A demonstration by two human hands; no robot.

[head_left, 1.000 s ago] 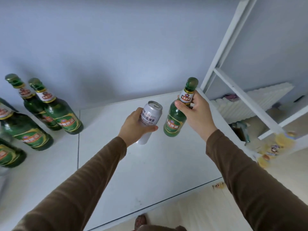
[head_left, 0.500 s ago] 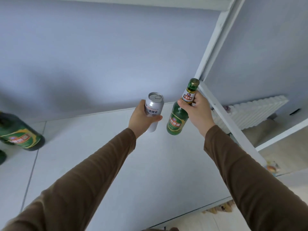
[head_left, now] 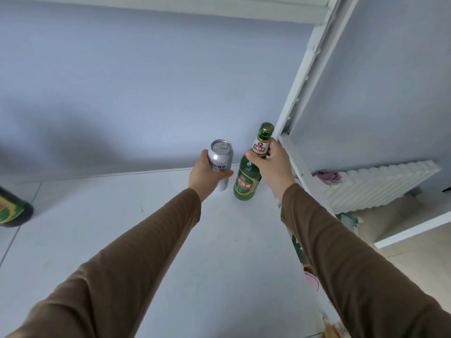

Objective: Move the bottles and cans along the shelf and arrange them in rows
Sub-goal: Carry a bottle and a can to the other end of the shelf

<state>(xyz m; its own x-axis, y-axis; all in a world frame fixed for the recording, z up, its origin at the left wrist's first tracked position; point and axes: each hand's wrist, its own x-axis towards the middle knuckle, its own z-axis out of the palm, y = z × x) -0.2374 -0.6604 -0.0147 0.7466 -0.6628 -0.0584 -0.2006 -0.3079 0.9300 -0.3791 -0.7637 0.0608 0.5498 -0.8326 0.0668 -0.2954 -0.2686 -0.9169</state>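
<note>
Centre of frame, far right shelf (head_left: 219,240) corner. Left hand (head_left: 205,172) wraps the can (head_left: 220,162) mid-body: light, thin-walled, likely dentable. Right hand (head_left: 273,164) pinches the bottle (head_left: 246,181) neck: glass, probably heavier, breakable, slippery; supporting its body would be safer.

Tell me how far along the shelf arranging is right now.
Done: nothing visibly lined up yet. In hand: left hand grips the silver can, right hand the green bottle, both at the shelf's back right corner. Left: another bottle waits far left.
</note>
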